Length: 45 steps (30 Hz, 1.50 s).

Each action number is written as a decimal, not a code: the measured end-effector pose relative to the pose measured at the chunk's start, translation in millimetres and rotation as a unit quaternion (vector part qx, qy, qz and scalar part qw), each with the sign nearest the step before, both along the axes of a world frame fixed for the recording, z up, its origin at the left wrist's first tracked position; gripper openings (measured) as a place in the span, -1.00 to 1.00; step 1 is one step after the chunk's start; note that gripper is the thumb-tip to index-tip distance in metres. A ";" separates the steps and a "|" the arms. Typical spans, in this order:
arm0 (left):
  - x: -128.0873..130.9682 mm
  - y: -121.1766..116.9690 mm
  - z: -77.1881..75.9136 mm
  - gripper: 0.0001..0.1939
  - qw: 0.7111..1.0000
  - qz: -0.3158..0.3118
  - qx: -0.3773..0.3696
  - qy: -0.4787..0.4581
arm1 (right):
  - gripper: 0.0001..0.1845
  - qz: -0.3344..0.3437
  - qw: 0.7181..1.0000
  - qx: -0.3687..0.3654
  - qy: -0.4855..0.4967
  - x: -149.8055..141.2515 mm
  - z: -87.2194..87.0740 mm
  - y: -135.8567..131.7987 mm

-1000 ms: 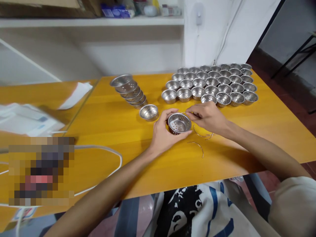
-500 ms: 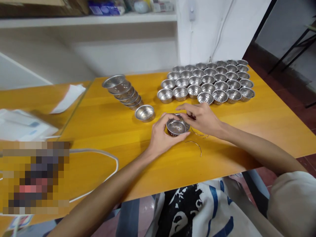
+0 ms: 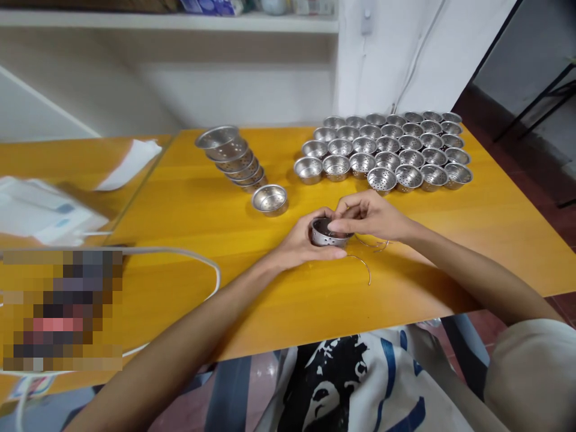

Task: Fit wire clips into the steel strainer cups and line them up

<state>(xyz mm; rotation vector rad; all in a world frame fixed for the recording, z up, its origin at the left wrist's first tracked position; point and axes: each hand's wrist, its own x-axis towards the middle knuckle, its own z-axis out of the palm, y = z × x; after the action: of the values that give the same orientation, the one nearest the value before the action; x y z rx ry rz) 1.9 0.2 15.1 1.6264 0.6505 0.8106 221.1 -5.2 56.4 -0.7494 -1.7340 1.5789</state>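
My left hand is curled round a small perforated metal strainer cup on the yellow table. My right hand has its thumb and fingers pinched over the cup's rim; what they pinch is too small to make out. Thin wire handles lie loose on the table just right of the cup. A single cup stands to the left, below a leaning stack of cups. Several finished-looking cups stand in rows at the back right.
A white cable loops over the table's left part. White papers and a sheet lie at the far left. A shelf and a white wall close off the back; the table's right edge drops to a dark floor.
My right hand has closed from spread fingers into a pinch over the cup's rim. The cup has tipped so its side wall shows. The camera has shifted slightly.
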 end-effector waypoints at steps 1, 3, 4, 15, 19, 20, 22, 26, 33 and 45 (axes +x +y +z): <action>0.0 -0.3 -1.0 -0.46 1.000 -0.004 -0.003 0.000 | -0.59 -0.002 1.000 0.002 -0.008 -0.6 -1.2 -0.4; 0.4 -1.1 -3.8 -0.48 1.000 -0.008 -0.006 0.001 | -0.59 -0.003 1.000 0.003 -0.025 -1.2 -2.5 -0.8; 0.8 -1.5 -5.5 -0.48 1.000 -0.007 -0.008 0.000 | -0.59 -0.002 1.000 0.000 -0.029 -1.4 -2.8 -0.8; 4.0 -2.6 -13.0 -0.50 1.000 0.003 -0.027 -0.005 | -0.58 -0.011 0.999 0.009 -0.042 -2.4 -9.5 -0.6; 3.9 -2.7 -10.8 -0.50 1.000 -0.006 -0.016 0.006 | -0.60 0.004 0.999 0.005 -0.053 -1.7 -6.5 -1.6; 4.0 -2.4 -10.7 -0.50 1.000 -0.006 -0.016 0.008 | -0.60 0.011 0.998 0.002 -0.054 -1.1 -5.5 -1.4; 4.2 -1.7 -11.7 -0.49 1.000 -0.004 -0.018 0.006 | -0.62 0.023 0.998 -0.001 -0.053 0.1 -4.5 -0.3; 4.1 0.0 -16.7 -0.48 1.000 0.003 -0.018 -0.012 | -0.59 0.025 0.999 0.003 -0.041 0.7 -7.1 2.3; 3.7 -2.3 -11.2 -0.48 0.994 0.080 0.073 0.007 | -0.60 -0.036 0.999 0.007 -0.027 2.9 -7.1 4.3; 7.3 1.7 -17.4 -0.25 0.921 0.182 0.332 0.089 | -0.70 -0.150 0.969 0.080 -0.181 12.6 -16.8 26.9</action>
<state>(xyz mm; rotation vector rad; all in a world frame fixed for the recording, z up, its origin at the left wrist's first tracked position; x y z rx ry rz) 9.3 1.9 -2.3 2.2493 0.8840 1.2586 233.7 21.6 39.6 -1.2122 -1.8668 1.1345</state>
